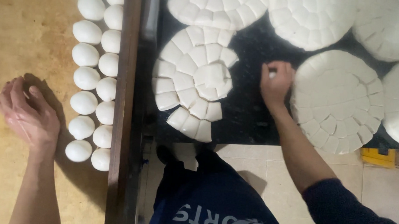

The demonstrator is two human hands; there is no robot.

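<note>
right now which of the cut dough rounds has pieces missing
The cut dough round nearest the wooden divider: gaps break its upper-right and lower-left edge. The other rounds look whole. The right hand rests beside another.

small white dough piece point(272, 75), beside cut dough round point(337, 100), on dark counter

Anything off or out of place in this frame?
One thing: the scored white dough disc nearest the dark wooden rail is incomplete, with pieces missing at its upper right edge and lower pieces pulled loose. The round white dough balls sit in two tidy rows. Right hand closes on a small piece; left hand rests on the tan board.
</note>
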